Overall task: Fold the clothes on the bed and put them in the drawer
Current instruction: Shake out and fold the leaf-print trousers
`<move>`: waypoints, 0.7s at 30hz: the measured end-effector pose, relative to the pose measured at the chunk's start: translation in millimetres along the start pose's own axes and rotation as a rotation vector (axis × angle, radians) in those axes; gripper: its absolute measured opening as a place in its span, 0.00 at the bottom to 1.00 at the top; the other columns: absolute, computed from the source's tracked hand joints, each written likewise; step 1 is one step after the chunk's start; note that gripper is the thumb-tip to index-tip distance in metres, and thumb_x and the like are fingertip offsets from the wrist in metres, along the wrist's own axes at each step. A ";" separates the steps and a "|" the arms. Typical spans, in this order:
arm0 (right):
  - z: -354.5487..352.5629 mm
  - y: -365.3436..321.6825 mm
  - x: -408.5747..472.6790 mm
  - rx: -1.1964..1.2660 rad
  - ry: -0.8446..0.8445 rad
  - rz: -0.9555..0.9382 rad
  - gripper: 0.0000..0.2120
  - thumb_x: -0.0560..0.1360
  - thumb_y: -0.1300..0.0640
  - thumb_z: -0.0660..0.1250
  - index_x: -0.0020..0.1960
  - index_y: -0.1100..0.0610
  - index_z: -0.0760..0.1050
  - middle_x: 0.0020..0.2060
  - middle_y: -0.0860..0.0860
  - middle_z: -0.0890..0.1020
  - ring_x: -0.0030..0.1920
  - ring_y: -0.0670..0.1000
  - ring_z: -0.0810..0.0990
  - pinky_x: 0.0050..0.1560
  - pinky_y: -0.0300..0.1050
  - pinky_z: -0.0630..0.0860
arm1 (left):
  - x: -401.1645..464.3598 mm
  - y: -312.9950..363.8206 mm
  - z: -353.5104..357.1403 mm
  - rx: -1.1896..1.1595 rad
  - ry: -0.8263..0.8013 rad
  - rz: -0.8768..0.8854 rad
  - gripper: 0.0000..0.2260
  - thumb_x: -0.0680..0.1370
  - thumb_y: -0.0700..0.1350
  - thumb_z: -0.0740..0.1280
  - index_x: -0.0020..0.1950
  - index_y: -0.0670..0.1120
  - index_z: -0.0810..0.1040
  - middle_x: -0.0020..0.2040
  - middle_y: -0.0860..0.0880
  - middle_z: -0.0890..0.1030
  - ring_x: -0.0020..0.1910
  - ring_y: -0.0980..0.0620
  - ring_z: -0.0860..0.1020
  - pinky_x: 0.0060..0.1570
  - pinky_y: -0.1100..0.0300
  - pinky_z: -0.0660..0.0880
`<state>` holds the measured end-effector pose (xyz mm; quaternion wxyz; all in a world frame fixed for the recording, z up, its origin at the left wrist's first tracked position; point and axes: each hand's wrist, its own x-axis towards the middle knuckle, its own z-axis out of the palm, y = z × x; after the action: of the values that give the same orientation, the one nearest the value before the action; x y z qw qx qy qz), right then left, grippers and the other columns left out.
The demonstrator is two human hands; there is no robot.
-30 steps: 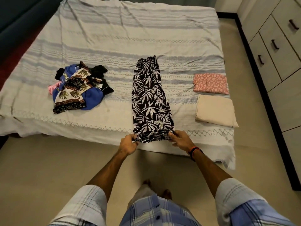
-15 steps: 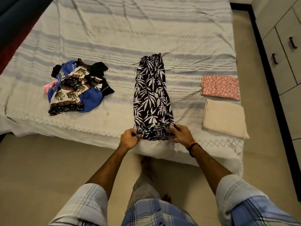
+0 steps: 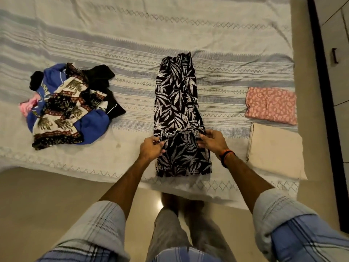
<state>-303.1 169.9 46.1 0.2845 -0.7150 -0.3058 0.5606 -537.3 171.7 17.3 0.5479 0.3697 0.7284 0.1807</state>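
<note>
A black garment with white leaf print (image 3: 176, 103) lies lengthwise on the striped bedspread (image 3: 132, 44), its near end folded up over itself. My left hand (image 3: 151, 149) pinches the folded edge at its left corner. My right hand (image 3: 212, 140), with an orange and black wristband, pinches the right corner. A heap of unfolded clothes (image 3: 68, 106), blue, black, pink and elephant print, sits on the left of the bed. At the right lie a folded pink patterned piece (image 3: 272, 104) and a folded beige piece (image 3: 275, 150).
Drawer fronts (image 3: 340, 53) with dark handles line the right wall, beyond a strip of tiled floor (image 3: 306, 53). The bed's near edge (image 3: 94, 173) runs across in front of my legs, with beige floor (image 3: 37, 205) below it.
Both hands have carried the garment's near end away from me, folding it up over the rest. The camera has moved closer to the bed.
</note>
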 end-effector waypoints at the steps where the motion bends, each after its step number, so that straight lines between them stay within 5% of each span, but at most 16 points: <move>1: 2.1 -5.7 12.1 -0.013 0.002 0.005 0.10 0.79 0.67 0.64 0.60 0.66 0.73 0.44 0.51 0.81 0.50 0.60 0.83 0.53 0.56 0.81 | 10.8 5.6 -0.3 -0.003 0.008 0.000 0.13 0.79 0.40 0.67 0.62 0.37 0.76 0.47 0.42 0.85 0.28 0.58 0.80 0.29 0.64 0.77; 3: 5.1 -15.2 30.3 -0.044 0.009 -0.004 0.14 0.79 0.65 0.65 0.64 0.66 0.71 0.49 0.54 0.82 0.51 0.59 0.83 0.53 0.55 0.81 | 24.9 16.8 -0.9 -0.030 0.037 0.008 0.14 0.79 0.41 0.68 0.62 0.38 0.75 0.47 0.45 0.84 0.36 0.53 0.82 0.41 0.56 0.81; 7: 10.2 -20.4 59.1 -0.196 -0.002 -0.019 0.27 0.78 0.58 0.69 0.73 0.58 0.63 0.67 0.53 0.73 0.64 0.55 0.75 0.62 0.58 0.77 | 41.1 32.5 1.2 0.091 0.092 0.047 0.23 0.77 0.48 0.71 0.69 0.44 0.70 0.60 0.50 0.75 0.57 0.49 0.75 0.63 0.52 0.74; 10: 18.1 -7.9 58.2 -0.396 -0.055 -0.044 0.28 0.77 0.56 0.70 0.73 0.60 0.63 0.69 0.56 0.74 0.65 0.57 0.75 0.66 0.57 0.74 | 39.6 23.3 9.6 0.182 0.003 0.039 0.28 0.76 0.48 0.72 0.73 0.44 0.67 0.70 0.44 0.72 0.63 0.45 0.75 0.64 0.50 0.73; 15: 27.2 33.5 48.5 -0.542 -0.194 -0.018 0.21 0.78 0.59 0.69 0.69 0.60 0.70 0.65 0.55 0.77 0.60 0.54 0.78 0.62 0.46 0.75 | 34.9 -14.4 26.5 0.343 -0.128 0.022 0.29 0.75 0.48 0.73 0.73 0.44 0.68 0.71 0.44 0.73 0.65 0.46 0.75 0.61 0.57 0.71; 21: 28.9 88.3 49.1 -0.958 -0.323 -0.139 0.23 0.78 0.55 0.67 0.70 0.58 0.69 0.68 0.58 0.74 0.65 0.58 0.74 0.67 0.54 0.72 | 36.7 -62.8 54.6 0.673 -0.215 0.214 0.29 0.72 0.44 0.75 0.71 0.45 0.71 0.71 0.45 0.72 0.68 0.45 0.71 0.68 0.51 0.69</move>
<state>-311.8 151.4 -56.9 -0.0896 -0.6474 -0.6153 0.4406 -512.5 149.5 -67.3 0.4470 0.6202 0.6425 -0.0526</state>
